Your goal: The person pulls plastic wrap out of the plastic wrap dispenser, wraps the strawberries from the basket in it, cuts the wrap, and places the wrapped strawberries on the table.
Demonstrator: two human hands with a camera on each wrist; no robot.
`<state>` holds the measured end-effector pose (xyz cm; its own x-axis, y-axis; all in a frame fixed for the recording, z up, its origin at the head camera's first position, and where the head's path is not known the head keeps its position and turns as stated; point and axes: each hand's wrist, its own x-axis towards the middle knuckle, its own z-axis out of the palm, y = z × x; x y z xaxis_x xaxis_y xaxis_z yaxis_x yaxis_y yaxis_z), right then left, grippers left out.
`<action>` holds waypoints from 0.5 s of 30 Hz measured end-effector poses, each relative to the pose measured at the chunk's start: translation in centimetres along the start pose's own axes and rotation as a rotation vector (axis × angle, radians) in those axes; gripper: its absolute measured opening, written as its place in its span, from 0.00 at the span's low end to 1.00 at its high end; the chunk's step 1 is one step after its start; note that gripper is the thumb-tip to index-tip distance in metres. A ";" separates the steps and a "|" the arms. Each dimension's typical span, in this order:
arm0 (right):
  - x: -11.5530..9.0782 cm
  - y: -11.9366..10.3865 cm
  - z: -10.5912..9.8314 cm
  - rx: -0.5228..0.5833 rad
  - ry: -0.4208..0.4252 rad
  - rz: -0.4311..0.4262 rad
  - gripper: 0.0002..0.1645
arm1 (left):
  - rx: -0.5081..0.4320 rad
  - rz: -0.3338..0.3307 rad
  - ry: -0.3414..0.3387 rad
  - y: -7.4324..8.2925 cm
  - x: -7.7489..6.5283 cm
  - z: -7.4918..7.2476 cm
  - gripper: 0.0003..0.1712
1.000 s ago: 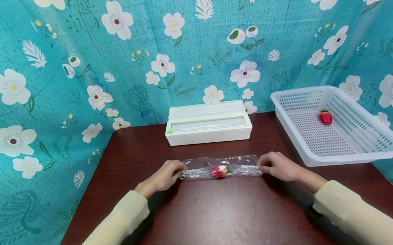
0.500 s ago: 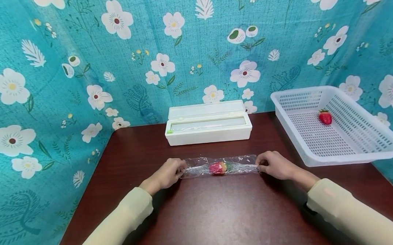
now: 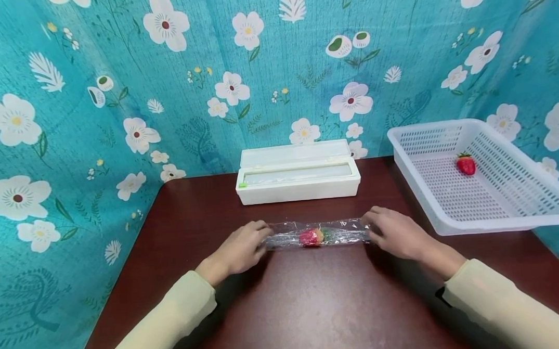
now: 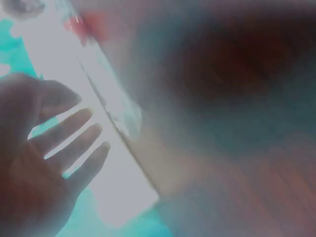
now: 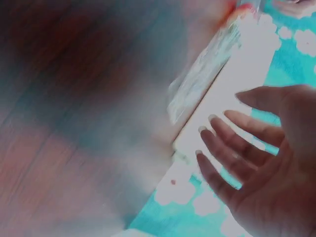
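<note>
A red strawberry (image 3: 311,237) lies inside a long strip of clear plastic wrap (image 3: 345,234) on the table. At the wrap's left end is my left hand (image 3: 241,247); the left wrist view shows its fingers (image 4: 74,143) spread loosely, with nothing between them. My right hand (image 3: 396,234) is by the right end of the wrap. Its fingers (image 5: 237,143) are relaxed and parted in the right wrist view, and they hold nothing. Both wrist views are hazy, and the strawberry is only a red blur at their top edges.
Behind the wrap stands a white wrap dispenser box (image 3: 299,189) with its lid raised. A white plastic basket (image 3: 455,224) at the right holds another strawberry (image 3: 465,164). The dark brown table (image 3: 304,303) ends at a teal flowered cloth (image 3: 187,95).
Both hands have let go of the wrap's ends and loosened their fingers. The wrapped strawberry has shifted slightly away from me, and its wrap lies flatter.
</note>
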<state>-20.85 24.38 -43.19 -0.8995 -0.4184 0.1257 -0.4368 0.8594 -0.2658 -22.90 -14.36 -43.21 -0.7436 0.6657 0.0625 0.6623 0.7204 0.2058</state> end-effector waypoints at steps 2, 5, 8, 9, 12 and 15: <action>-0.2 -0.9 0.1 -0.033 -0.024 -0.055 0.14 | -0.014 0.030 -0.054 0.8 0.1 0.2 0.16; -0.4 -1.7 0.8 -0.058 -0.078 -0.112 0.12 | -0.031 0.041 -0.112 1.3 0.1 0.9 0.15; -0.4 -1.7 1.7 -0.061 -0.103 -0.116 0.09 | -0.073 0.057 -0.113 1.0 0.1 1.5 0.15; -0.4 -1.6 1.9 -0.061 -0.101 -0.116 0.09 | -0.093 0.069 -0.105 0.8 0.2 1.7 0.15; -0.3 -1.0 2.4 -0.044 -0.096 -0.112 0.09 | -0.117 0.149 -0.065 -1.4 0.6 3.7 0.15; 0.0 -0.6 2.4 -0.029 -0.108 -0.120 0.10 | -0.111 0.168 -0.048 -1.8 0.8 3.7 0.14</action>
<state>-20.55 23.13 -45.30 -0.8358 -0.5466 0.0514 -0.5428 0.8086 -0.2272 -24.33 -14.37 -47.11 -0.6162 0.7854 0.0588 0.7607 0.5741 0.3028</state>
